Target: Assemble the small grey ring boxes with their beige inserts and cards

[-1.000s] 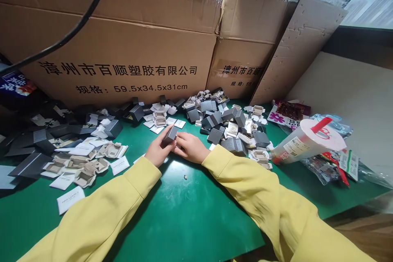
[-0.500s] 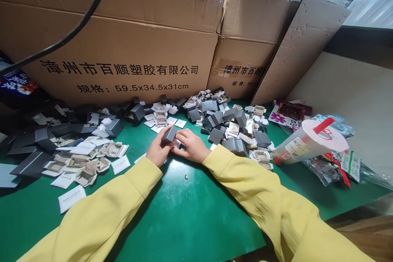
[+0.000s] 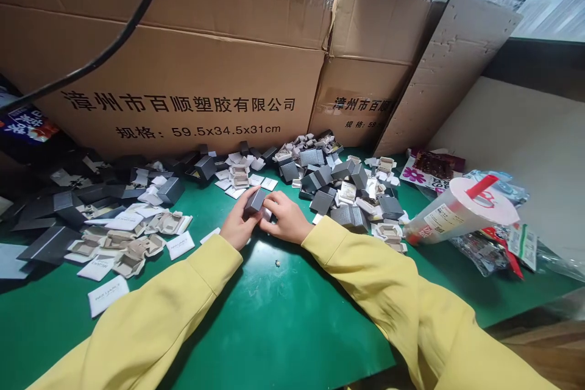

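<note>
A small dark grey box [image 3: 255, 202] is held in my left hand [image 3: 237, 224], thumb and fingers closed around its sides. My right hand [image 3: 287, 217] meets it from the right, its fingers curled in against the box. Under those fingertips a bit of something pale shows, too covered to name. Just beyond both hands lie printed white pouches [image 3: 269, 184] and an opened grey-brown carton insert [image 3: 240, 177]. A tiny crumpled bit [image 3: 277, 263] rests on the green table [image 3: 292, 323] in front of me.
Dark boxes [image 3: 322, 201] and inserts are heaped to the right, with more boxes [image 3: 50, 245], inserts and white pouches [image 3: 108, 295] at left. A cup with a red straw [image 3: 450, 210] leans beside snack packets [image 3: 498, 247]. Large cartons [image 3: 183, 73] wall off the back; a black cable [image 3: 114, 42] hangs upper left.
Both hands have shifted very slightly to the right along with the dark grey box, which stays in my grasp. The things on the table look the same.
</note>
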### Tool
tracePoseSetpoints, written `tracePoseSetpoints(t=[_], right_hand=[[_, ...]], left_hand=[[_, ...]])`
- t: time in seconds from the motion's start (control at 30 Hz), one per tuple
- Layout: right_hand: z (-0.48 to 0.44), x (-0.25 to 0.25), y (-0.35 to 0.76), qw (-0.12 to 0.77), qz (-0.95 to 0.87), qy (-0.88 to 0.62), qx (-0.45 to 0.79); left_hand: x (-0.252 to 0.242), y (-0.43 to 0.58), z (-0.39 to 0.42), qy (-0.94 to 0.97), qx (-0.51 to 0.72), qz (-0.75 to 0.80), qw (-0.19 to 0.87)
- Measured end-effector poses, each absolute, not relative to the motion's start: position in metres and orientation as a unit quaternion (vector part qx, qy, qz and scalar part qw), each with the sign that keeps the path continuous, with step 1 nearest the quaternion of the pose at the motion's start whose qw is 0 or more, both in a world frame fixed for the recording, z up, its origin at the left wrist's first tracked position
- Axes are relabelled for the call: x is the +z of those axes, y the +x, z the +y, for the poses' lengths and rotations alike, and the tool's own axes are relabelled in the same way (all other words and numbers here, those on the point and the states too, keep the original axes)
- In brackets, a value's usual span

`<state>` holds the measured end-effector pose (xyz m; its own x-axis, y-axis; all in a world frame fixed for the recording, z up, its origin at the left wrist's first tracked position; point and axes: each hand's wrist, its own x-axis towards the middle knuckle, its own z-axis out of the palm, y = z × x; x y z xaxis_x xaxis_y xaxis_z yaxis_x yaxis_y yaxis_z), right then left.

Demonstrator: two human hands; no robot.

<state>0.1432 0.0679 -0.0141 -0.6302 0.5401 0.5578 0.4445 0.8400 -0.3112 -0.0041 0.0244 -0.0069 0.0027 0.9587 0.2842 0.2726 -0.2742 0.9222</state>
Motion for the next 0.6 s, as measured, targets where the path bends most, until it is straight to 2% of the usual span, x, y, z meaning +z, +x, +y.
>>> tracePoseSetpoints(t=[0.33, 0.6], right_hand=[[0.0726, -0.0147, 0.1443, 0.336, -0.904, -0.246, 0.1], [0.07, -0.0108, 0.1431, 0.313, -0.908, -0.271, 0.068]], left_hand=[[-0.0105, -0.0081, 0.0285, 0.594, 0.517, 0.514, 0.34], [-0.0156, -0.0091, 0.0301, 0.573, 0.539, 0.517, 0.337]])
